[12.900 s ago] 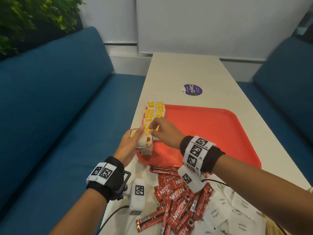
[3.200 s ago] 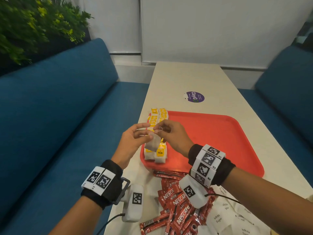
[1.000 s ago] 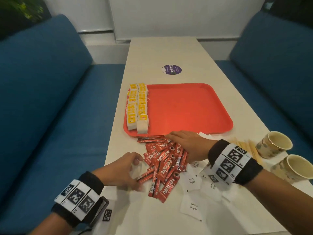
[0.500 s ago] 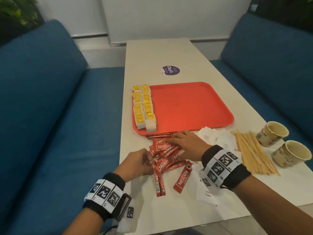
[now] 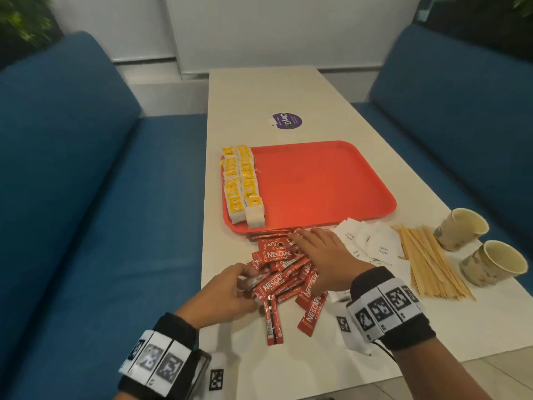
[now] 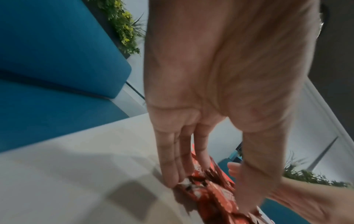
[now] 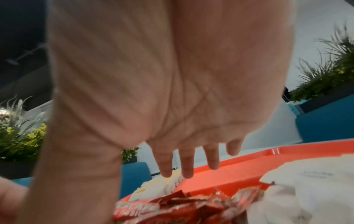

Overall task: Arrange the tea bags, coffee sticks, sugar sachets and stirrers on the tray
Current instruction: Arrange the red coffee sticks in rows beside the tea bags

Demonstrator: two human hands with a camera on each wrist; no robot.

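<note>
Both hands have closed in on the coffee sticks [image 5: 284, 272] heaped on the worktop [image 5: 291, 90] beside the tray [image 5: 323, 183]: left hand [image 5: 222, 293] and right hand [image 5: 323, 261], fingers straight, corral them for lifting.

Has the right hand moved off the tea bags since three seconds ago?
Yes. The right hand has come back off the tray, away from the tea bags, and now lies flat on the coffee sticks by its near rim.
</note>
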